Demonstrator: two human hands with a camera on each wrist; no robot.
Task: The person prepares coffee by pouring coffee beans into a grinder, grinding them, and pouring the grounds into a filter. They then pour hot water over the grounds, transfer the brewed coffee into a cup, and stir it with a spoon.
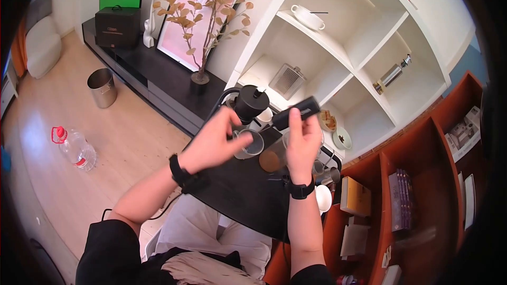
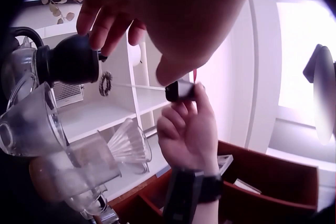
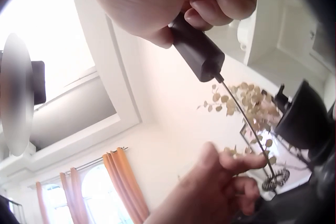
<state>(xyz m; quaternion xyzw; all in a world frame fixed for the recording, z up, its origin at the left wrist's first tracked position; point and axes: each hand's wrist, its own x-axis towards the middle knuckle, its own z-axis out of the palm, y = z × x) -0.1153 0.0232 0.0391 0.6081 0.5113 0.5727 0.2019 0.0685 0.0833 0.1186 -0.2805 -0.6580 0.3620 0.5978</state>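
My right hand [image 1: 302, 145] grips the black handle of a milk frother [image 3: 198, 50], held up over the black table [image 1: 232, 184]. Its thin metal shaft ends in a coiled whisk [image 3: 276, 181], seen in the right wrist view close to my left fingertips. My left hand [image 1: 214, 142] hovers over the table with thumb and fingers apart, holding nothing. Just beyond it stands a clear glass cup [image 2: 31, 124], beside a black-topped vessel [image 1: 250, 104] with a glass lower part. A ribbed glass dripper [image 2: 129, 142] stands on a glass container farther right.
Small metal cups [image 1: 330, 175] and a white cup [image 1: 323, 199] stand at the table's right end. White shelving [image 1: 343, 53] rises behind, and a red-brown bookcase [image 1: 369, 174] flanks the right. On the floor at left are a plastic bottle [image 1: 79, 150] and a metal bin [image 1: 102, 89].
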